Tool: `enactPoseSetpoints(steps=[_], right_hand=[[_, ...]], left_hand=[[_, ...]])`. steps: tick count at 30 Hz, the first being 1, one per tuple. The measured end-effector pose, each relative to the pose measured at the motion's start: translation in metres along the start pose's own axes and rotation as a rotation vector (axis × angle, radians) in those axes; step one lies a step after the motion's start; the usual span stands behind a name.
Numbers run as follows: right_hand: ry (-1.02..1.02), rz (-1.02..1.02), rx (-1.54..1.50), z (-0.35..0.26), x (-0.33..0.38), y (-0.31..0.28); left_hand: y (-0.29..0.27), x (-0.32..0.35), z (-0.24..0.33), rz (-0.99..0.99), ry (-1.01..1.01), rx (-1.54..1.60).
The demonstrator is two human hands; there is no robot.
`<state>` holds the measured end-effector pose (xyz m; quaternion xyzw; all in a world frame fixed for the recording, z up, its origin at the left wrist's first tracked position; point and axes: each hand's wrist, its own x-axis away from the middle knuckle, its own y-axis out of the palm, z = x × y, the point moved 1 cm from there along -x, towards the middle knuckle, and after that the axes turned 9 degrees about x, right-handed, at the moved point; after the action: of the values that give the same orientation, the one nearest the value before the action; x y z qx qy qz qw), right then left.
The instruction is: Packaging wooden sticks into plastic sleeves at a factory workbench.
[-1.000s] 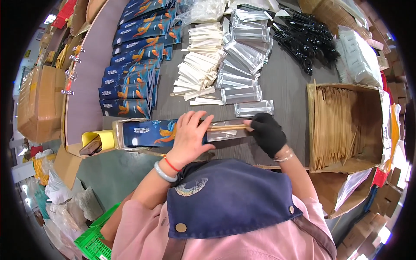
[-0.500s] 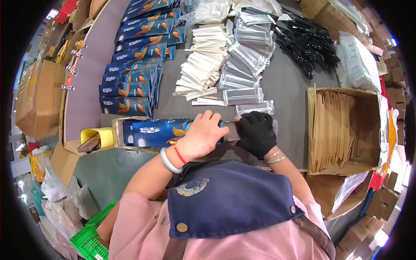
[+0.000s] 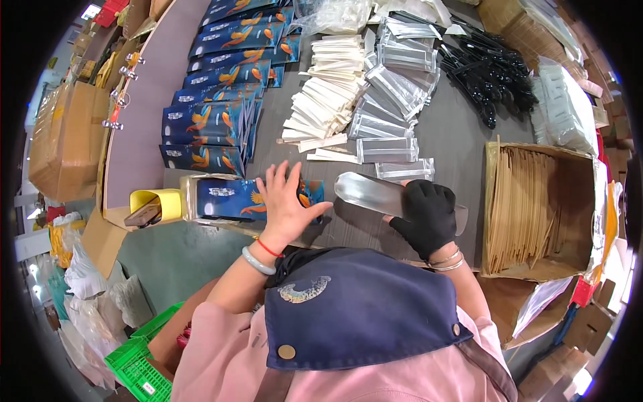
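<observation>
My bare left hand [image 3: 284, 206] has its fingers spread, over the right part of a blue printed packet [image 3: 224, 194]; whether it touches is hard to tell. That packet lies flat at the table's front edge, its left end in a small cardboard sleeve. My right hand [image 3: 429, 216], in a black fingerless glove, is closed on a long shiny metal piece [image 3: 370, 191] with a rounded end, which points left toward the packet. Just beyond this hand lie clear flat sachets [image 3: 387, 150] and a spread of white paper-wrapped sticks [image 3: 325, 100].
Overlapping blue packets [image 3: 204, 125] line the left side. Black plastic cutlery [image 3: 485, 80] is heaped at the back right. A cardboard box of thin brown pieces [image 3: 519, 201] stands at right. A yellow holder [image 3: 167, 204] sits at the left front, above a green crate [image 3: 137, 365].
The metal piece has moved right, away from the blue packet, in my right hand. My left hand has shifted left and opened wide.
</observation>
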<state>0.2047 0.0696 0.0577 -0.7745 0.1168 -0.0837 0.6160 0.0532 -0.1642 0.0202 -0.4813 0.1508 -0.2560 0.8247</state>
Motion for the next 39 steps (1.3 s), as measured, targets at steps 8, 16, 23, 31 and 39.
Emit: enactPoseSetpoints(steps=[8,16,23,31,39], right_hand=[[-0.093,-0.129,-0.014,-0.009,-0.008,0.001],[-0.252,0.076,-0.285,-0.048,-0.033,0.037],[0.257,0.453,-0.168,0.096,0.027,0.005],[0.927,0.335,0.239,0.245,0.153,0.008],[0.938,0.284,0.079,0.266,0.156,0.024]], left_hand=[[0.004,-0.004,-0.013,-0.031,-0.042,0.255],[0.003,-0.040,-0.008,-0.093,0.194,0.266],[0.028,-0.096,0.001,-0.058,0.447,0.032],[0.000,-0.098,0.011,-0.122,0.579,0.025],[-0.018,-0.104,0.034,-0.245,0.488,0.121]])
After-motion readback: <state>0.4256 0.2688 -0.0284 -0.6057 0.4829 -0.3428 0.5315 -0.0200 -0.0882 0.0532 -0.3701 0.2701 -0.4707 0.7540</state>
